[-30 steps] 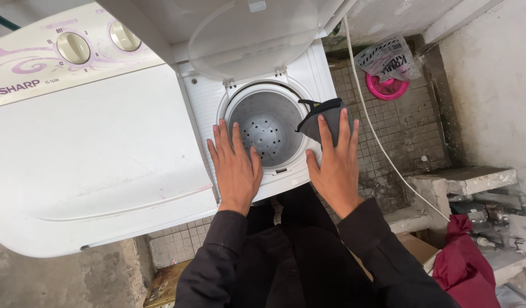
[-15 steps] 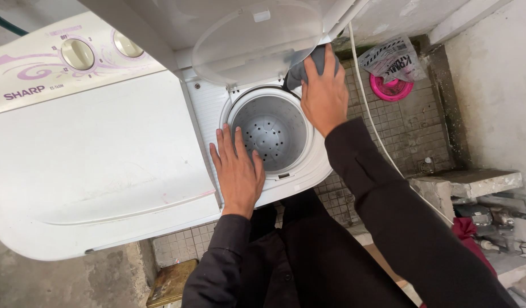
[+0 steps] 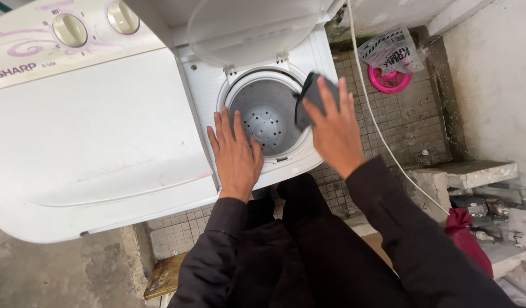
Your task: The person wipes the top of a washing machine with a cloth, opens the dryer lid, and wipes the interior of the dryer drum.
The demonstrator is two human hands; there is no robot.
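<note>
A white twin-tub washing machine fills the left. Its round spin drum stands open, grey metal with holes inside, and the clear lid is tipped up behind it. My left hand lies flat, fingers apart, on the machine's top at the drum's left rim. My right hand holds a dark grey cloth over the drum's right rim. The cloth hangs partly into the opening. Both arms wear dark sleeves.
Two round dials sit on the panel at the top left. A white hose runs down the right side over a tiled floor. A pink bowl and a plastic bag lie behind. A red cloth lies at the right.
My right hand has come down with the dark cloth from near the raised lid to the drum's right rim. My left hand has stayed on the machine's top.
</note>
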